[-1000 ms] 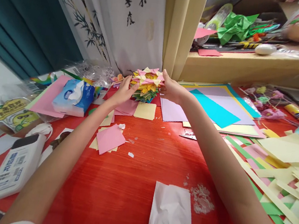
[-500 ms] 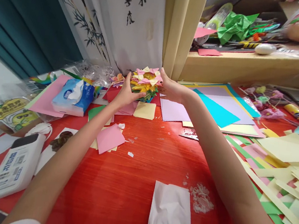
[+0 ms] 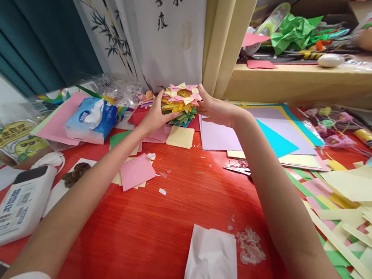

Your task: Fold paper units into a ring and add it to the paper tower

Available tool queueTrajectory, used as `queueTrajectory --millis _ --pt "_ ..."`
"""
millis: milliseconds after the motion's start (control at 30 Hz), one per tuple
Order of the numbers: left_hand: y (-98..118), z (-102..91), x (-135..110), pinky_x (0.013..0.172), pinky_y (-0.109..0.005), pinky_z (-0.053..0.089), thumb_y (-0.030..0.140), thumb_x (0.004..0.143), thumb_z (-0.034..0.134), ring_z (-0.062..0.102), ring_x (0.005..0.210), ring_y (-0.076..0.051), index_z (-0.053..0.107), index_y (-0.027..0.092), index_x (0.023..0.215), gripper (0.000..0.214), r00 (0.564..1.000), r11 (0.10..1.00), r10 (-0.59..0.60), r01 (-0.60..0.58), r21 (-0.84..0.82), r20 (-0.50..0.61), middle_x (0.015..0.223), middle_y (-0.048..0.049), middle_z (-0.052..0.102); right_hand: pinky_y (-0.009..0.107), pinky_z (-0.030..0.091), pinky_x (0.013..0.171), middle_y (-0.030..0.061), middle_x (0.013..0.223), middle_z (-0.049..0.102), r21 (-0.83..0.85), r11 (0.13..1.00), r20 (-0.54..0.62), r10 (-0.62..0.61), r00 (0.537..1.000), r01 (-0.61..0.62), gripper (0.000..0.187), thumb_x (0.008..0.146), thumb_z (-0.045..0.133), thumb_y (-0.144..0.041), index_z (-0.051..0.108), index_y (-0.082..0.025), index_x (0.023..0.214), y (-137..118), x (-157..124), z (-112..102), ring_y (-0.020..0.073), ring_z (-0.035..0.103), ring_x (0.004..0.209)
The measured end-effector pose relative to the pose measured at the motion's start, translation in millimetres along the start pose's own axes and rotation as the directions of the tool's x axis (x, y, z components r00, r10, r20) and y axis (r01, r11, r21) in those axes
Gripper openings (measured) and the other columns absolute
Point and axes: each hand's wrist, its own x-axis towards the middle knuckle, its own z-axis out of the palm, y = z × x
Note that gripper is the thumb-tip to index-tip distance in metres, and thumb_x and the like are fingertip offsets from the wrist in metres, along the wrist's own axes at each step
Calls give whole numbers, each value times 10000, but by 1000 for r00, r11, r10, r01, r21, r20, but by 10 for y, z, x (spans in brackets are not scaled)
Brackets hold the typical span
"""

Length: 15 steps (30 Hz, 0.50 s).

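Note:
At the far side of the red table stands a layered origami flower (image 3: 181, 100) with pink, cream, yellow and green folded paper points. My left hand (image 3: 156, 114) cups it from the left, thumb across its lower front and fingers along its side. On the other side my right hand (image 3: 214, 108) rests against its right edge, fingers stretched along it. The flower's back and some fingertips are hidden. Just in front lies a small stack of cream paper squares (image 3: 180, 137). Purple-orange folded paper (image 3: 146, 99) sits left of the flower.
Pink squares (image 3: 137, 172) and a crumpled white paper (image 3: 212, 268) lie nearer me. Scissors (image 3: 237, 170) lie beside my right forearm. Coloured sheets (image 3: 276, 140) and paper strips (image 3: 351, 218) spread rightward. Leftward are a tissue pack (image 3: 92, 119) and a white device (image 3: 19, 208).
The flower has shifted very slightly left between my hands. My right hand and forearm have moved a little left with it, and more of the scissors shows.

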Motion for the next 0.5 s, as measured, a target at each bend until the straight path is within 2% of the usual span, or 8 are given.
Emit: queueTrajectory --millis 67,133,233,333,500 --pt "-13 -3 -1 1107 -432 187 506 618 699 198 1348 -293 244 253 1337 887 1000 1000 14 -14 -18 -8 1471 -107 187 417 302 1059 27 1344 461 -116 993 -8 -5 1000 4 488 801 438 -522 517 -270 1211 3 -43 -46 223 340 1292" --pt "-30 -2 1 1110 -434 179 486 620 707 193 1350 -291 257 257 1331 872 999 999 28 -28 -27 -21 1472 -101 188 404 361 1024 46 1294 507 -234 972 -32 0 999 -7 469 759 535 -501 559 -256 1159 23 -66 -80 238 405 1241" --pt "-59 4 10 1112 -436 180 460 624 712 205 1346 -286 265 243 1330 863 999 999 32 -33 -25 -30 1467 -107 200 391 430 942 88 1208 569 -356 934 -140 -58 988 4 454 711 627 -451 590 -206 1091 98 -16 -72 260 514 1105" --pt "-84 8 17 1107 -447 196 460 628 708 235 1334 -287 263 246 1330 858 999 998 45 -46 -44 -25 1457 -108 223 413 426 908 111 1178 587 -458 888 -253 -163 954 30 435 719 629 -400 585 -180 1092 193 103 10 279 529 1064" --pt "-100 3 20 1094 -445 231 456 629 712 245 1329 -294 255 232 1333 869 998 998 55 -56 -23 -19 1450 -116 227 380 421 884 126 1162 598 -525 841 -245 -295 924 130 390 777 565 -332 580 -135 1113 277 219 118 262 553 1024"
